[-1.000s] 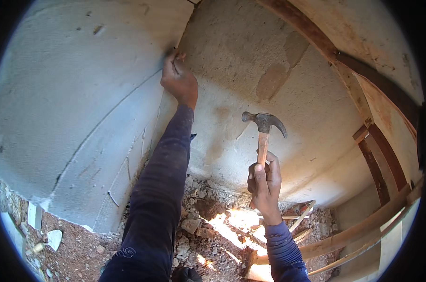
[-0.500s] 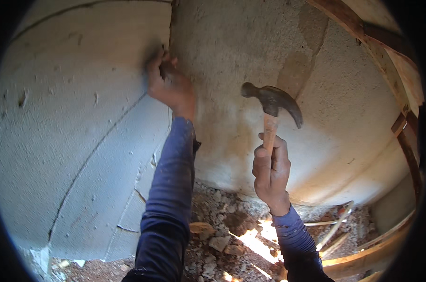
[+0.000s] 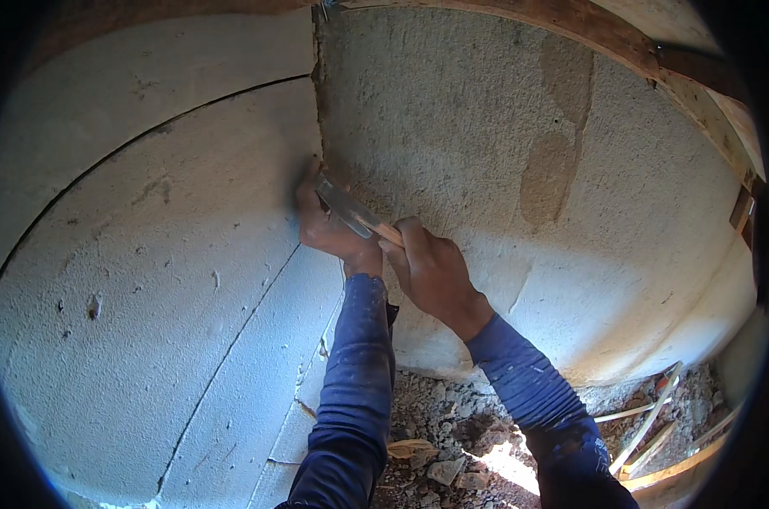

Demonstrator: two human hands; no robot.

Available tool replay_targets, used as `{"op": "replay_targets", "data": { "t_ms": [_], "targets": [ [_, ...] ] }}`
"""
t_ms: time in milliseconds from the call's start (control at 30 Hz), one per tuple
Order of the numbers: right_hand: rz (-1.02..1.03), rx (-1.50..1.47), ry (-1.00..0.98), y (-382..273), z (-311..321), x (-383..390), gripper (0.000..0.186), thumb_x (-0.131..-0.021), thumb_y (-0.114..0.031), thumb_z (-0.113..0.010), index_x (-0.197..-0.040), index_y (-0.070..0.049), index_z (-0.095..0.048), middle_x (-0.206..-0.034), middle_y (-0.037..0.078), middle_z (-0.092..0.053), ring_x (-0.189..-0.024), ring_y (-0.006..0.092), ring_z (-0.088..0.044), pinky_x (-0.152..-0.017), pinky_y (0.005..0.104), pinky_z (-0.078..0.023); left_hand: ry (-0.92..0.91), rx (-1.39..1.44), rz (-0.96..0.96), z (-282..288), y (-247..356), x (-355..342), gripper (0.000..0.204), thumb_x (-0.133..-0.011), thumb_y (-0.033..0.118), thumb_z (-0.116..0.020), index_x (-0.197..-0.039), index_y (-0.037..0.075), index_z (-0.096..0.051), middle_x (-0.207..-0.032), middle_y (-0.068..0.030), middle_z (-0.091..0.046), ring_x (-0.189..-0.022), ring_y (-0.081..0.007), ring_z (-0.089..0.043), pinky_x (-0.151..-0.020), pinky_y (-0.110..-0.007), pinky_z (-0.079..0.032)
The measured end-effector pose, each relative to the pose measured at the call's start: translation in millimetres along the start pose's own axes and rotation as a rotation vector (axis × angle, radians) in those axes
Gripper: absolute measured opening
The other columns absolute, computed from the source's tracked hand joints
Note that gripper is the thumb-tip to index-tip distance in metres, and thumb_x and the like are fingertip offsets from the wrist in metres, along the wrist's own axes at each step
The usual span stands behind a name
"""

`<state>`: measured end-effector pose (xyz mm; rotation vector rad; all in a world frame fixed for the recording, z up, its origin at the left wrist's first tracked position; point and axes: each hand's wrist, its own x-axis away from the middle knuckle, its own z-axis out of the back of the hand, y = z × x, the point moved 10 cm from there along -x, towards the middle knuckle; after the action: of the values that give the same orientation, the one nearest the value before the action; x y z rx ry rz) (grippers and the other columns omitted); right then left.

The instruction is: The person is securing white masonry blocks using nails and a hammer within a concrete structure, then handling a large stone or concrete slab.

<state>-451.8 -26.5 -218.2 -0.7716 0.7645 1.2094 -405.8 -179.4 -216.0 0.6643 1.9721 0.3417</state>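
A claw hammer with a dark metal head and a wooden handle is gripped by my right hand, whose fingers are wrapped round the handle. The hammer head lies in front of my left hand, close to its fingers, and I cannot tell whether it touches anything. My left hand is closed with bent fingers against the corner joint between the pale panel wall and the rough grey wall. Whatever its fingers pinch is hidden behind the hammer head and in shadow.
Dark seams cross the panel wall on the left. A wooden beam curves along the top right. Broken rubble covers the ground below, with pale sticks at the lower right and a patch of sunlight.
My right hand has swung the hammer up and left, from upright and apart to just in front of my left hand. The view has shifted, and my left hand stays at the wall corner.
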Motion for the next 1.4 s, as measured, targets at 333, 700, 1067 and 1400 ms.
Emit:
{"op": "replay_targets", "data": {
  "t_ms": [333, 700, 1067, 1400],
  "targets": [
    [0.012, 0.074, -0.014, 1.3, 1.1, -7.1, 0.025, -0.094, -0.015, -0.064, -0.105, 0.000, -0.047, -0.072, 0.018, -0.061, -0.062, 0.0360, -0.066, -0.052, 0.0424, -0.052, 0.035, 0.157, 0.145, -4.5, -10.3, 1.7, 0.024, -0.088, 0.013, -0.066, -0.107, 0.000, -0.069, -0.099, -0.0086, -0.072, -0.078, -0.0176, -0.069, -0.065, -0.029, -0.058],
    [0.189, 0.068, 0.054, -11.1, 4.5, -7.6, 0.031, -0.091, -0.018, -0.068, -0.104, 0.000, -0.047, -0.074, 0.017, -0.063, -0.061, 0.0343, -0.067, -0.051, 0.0413, -0.053, 0.041, 0.408, 0.387, -15.8, -32.5, 21.2, 0.025, -0.092, 0.018, -0.065, -0.108, -0.001, -0.068, -0.100, -0.0100, -0.072, -0.079, -0.0178, -0.069, -0.065, -0.030, -0.058],
    [0.072, 0.144, -0.047, 3.4, 2.1, -17.1, 0.030, -0.092, -0.018, -0.067, -0.104, 0.001, -0.046, -0.077, 0.018, -0.064, -0.062, 0.0350, -0.067, -0.052, 0.0413, -0.053, 0.119, 0.281, 0.321, -11.7, -15.3, 9.9, 0.027, -0.093, 0.019, -0.064, -0.109, -0.002, -0.067, -0.099, -0.0106, -0.072, -0.080, -0.0180, -0.069, -0.067, -0.030, -0.058],
    [0.098, 0.149, -0.039, -6.3, 15.3, -22.6, 0.031, -0.088, -0.015, -0.069, -0.103, -0.001, -0.046, -0.076, 0.016, -0.063, -0.064, 0.0341, -0.067, -0.052, 0.0417, -0.053, 0.063, 0.589, 0.468, -23.2, -39.8, 20.4, 0.030, -0.091, 0.015, -0.067, -0.113, -0.005, -0.065, -0.105, -0.0137, -0.071, -0.092, -0.0228, -0.070, -0.083, -0.035, -0.056]
  ]
}}
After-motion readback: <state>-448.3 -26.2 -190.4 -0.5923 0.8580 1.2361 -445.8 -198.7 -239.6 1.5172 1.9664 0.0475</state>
